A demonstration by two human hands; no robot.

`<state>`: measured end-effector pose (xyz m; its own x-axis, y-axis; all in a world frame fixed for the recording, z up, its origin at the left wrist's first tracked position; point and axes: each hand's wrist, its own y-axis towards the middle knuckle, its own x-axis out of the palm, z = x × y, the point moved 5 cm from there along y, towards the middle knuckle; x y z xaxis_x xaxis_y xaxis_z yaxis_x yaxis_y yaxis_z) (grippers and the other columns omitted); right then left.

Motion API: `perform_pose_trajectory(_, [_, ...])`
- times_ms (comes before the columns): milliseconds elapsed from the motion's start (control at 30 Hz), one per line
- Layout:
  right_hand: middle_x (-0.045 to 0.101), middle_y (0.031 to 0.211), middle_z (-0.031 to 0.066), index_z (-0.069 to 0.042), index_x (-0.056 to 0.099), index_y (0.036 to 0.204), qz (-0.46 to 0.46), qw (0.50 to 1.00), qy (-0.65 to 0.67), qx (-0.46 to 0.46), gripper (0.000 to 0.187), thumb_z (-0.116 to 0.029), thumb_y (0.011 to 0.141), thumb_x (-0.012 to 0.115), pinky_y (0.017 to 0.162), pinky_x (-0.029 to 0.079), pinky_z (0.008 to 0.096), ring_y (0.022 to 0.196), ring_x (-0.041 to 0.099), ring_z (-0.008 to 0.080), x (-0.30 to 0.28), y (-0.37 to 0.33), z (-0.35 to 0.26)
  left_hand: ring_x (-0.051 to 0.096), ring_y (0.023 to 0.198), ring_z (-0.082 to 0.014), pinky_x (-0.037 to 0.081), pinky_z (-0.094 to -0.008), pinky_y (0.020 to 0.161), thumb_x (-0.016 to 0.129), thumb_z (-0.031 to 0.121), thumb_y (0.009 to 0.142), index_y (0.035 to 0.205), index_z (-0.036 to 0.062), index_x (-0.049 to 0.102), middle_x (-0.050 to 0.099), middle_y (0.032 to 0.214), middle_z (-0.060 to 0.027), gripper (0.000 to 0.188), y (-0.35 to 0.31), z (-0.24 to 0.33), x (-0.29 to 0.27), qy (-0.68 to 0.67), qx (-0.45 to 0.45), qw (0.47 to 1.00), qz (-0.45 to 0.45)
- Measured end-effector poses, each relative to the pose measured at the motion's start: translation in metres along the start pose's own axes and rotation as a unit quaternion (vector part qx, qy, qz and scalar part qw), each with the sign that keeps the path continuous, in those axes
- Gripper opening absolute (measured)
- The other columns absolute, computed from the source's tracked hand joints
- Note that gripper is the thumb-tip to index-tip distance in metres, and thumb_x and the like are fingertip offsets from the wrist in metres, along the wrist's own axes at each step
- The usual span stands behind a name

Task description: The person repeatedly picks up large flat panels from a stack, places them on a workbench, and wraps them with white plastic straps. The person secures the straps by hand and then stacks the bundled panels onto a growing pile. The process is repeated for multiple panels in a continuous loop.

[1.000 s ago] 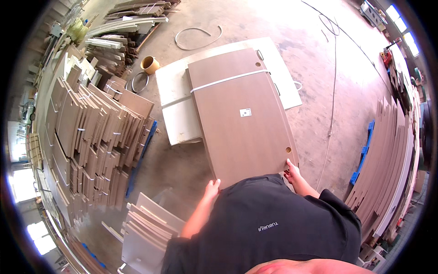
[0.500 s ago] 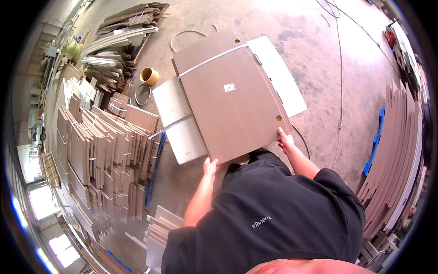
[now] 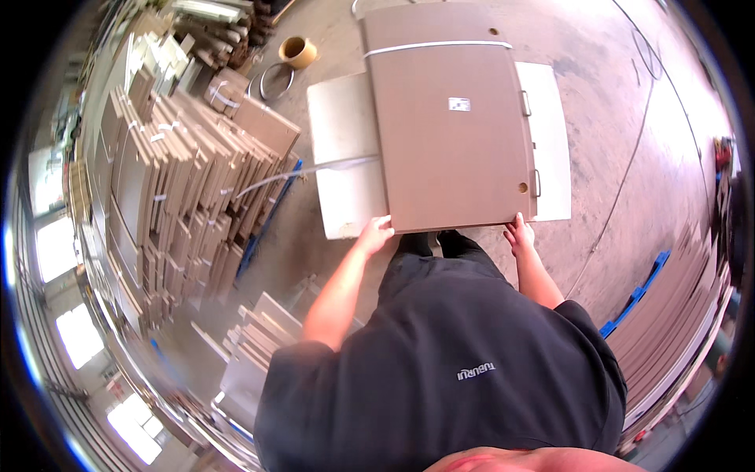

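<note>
Nearest me is the person's black shirt (image 3: 440, 346), with dark trousers (image 3: 448, 263) showing beyond its hem. Both bare forearms reach forward to the near end of a broad brown board (image 3: 452, 157). The left hand (image 3: 377, 234) is at the near left corner, fingers bent in and closed on the edge. The right hand (image 3: 520, 234) is at the near edge toward the right corner, half curled, with its thumb up against the edge; I can't tell how firmly it holds.

The board is straight in front of the body, above a white panel (image 3: 346, 197) that sticks out on both sides. Whether its near end rests or is lifted, I can't make out. Two thin loops stand along its right edge, a small label (image 3: 459, 104) sits on its face, and a white strap (image 3: 437, 47) crosses the far part. A pale strip (image 3: 314, 167) trails off to the left.

Low on the left is a small pile (image 3: 255, 338) of boards. Farther left rises a big stack (image 3: 181, 189) of brown boards, a blue pallet (image 3: 267, 216) at its foot. Over on the right, more boards (image 3: 668, 315) lie beside another blue pallet (image 3: 635, 295). Beyond, on the concrete floor (image 3: 582, 275), are a yellowish ring (image 3: 298, 52) and a hoop (image 3: 277, 81).
</note>
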<state>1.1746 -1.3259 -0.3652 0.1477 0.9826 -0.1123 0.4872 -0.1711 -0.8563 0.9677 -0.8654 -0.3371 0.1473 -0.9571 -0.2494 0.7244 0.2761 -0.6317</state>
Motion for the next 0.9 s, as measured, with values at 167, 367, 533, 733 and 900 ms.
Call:
perform_pose_trajectory(167, [0.072,0.109,0.0087,-0.005,0.059,0.127,-0.077,0.976,-0.194,0.058,0.055,-0.054,0.103,0.053,0.075,0.057,0.0352,0.094,0.07,0.0196,0.021,-0.03,0.004,0.072,0.094,-0.0275,0.055,-0.0408,0.082,0.067,0.025,0.091,0.109,0.0003,0.07,0.075,0.099,-0.0163,0.031,0.061,-0.028,-0.138,0.031,-0.061,0.957,0.281])
perform_pose_trajectory(367, [0.073,0.099,0.0065,-0.006,0.063,0.119,-0.161,0.913,-0.375,-0.012,0.047,-0.049,0.102,0.057,0.071,0.055,0.0315,0.084,0.07,0.0157,0.068,-0.078,-0.019,0.071,0.09,-0.0328,0.055,-0.0441,0.082,0.061,0.056,0.096,0.099,-0.0085,0.072,0.075,0.095,-0.021,0.066,0.143,-0.077,-0.232,-0.1,-0.257,0.887,0.369])
perform_pose_trajectory(533, [0.073,0.099,0.0062,-0.003,0.064,0.117,-0.206,0.887,-0.392,-0.129,0.035,-0.035,0.102,0.063,0.073,0.055,0.0308,0.084,0.07,0.0152,0.107,-0.097,-0.031,0.063,0.066,-0.0167,0.051,-0.0303,0.061,0.078,0.022,0.089,0.087,0.0028,0.065,0.069,0.085,-0.0081,0.023,0.166,-0.103,-0.263,-0.329,-0.114,0.79,0.504])
perform_pose_trajectory(733, [0.074,0.109,0.007,-0.01,0.068,0.117,-0.212,0.763,-0.442,-0.421,0.024,-0.02,0.095,0.071,0.08,0.057,0.0346,0.091,0.071,0.0218,0.214,-0.173,-0.104,0.068,0.085,-0.0221,0.056,-0.0345,0.076,0.055,-0.001,0.097,0.115,0.0004,0.063,0.067,0.106,-0.0111,0.019,0.035,0.18,-0.256,-0.065,0.198,0.817,0.537])
perform_pose_trajectory(900, [0.072,0.121,0.0007,-0.017,0.069,0.119,-0.174,0.516,-0.373,-0.752,0.035,-0.018,0.084,0.076,0.083,0.055,0.0338,0.098,0.067,0.0196,0.3,-0.287,-0.189,0.061,0.075,-0.0272,0.05,-0.0406,0.065,0.063,0.002,0.084,0.122,0.0164,0.072,0.06,0.081,-0.0064,0.042,-0.021,0.315,-0.142,0.368,0.437,0.768,0.289])
